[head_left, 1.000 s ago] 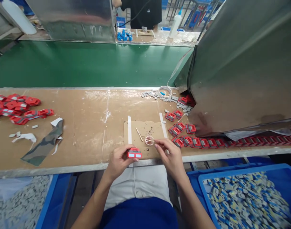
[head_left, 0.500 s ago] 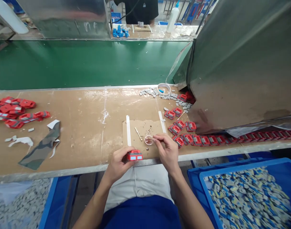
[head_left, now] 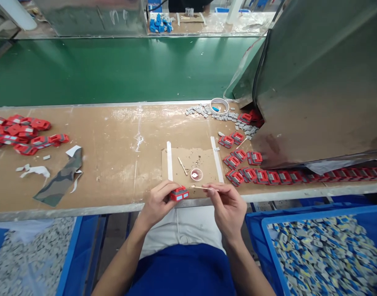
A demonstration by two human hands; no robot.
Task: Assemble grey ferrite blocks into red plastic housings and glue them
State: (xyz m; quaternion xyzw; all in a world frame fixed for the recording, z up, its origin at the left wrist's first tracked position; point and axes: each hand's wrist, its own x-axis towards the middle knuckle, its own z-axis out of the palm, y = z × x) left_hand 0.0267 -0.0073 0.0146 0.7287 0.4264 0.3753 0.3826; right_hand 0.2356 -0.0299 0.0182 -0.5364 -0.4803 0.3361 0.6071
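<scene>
Between the fingers of my left hand (head_left: pixel 159 202) is a red toy car body (head_left: pixel 179 193) with grey trim and pale window patches, held near the table's front edge. My right hand (head_left: pixel 227 205) pinches a thin wooden stick (head_left: pixel 203 188), its tip pointing left toward the car body but apart from it. Just beyond the stick, a small round clear cup (head_left: pixel 196 174) with some liquid in it rests on a cardboard sheet (head_left: pixel 201 158). Another stick (head_left: pixel 182 166) lies to the left of the cup.
Red car bodies line the right (head_left: pixel 261 176) and heap at the far left (head_left: pixel 17 130). Small grey pieces surround a tape roll (head_left: pixel 219 106). Camouflage fabric (head_left: pixel 60 179) lies left. A metal housing (head_left: pixel 318 90) overhangs the right; a blue bin (head_left: pixel 299 218) of parts sits below.
My right hand has drawn the stick out of the cup and back toward me, turning it sideways. My left hand still holds the car body. The camera view has tilted slightly.
</scene>
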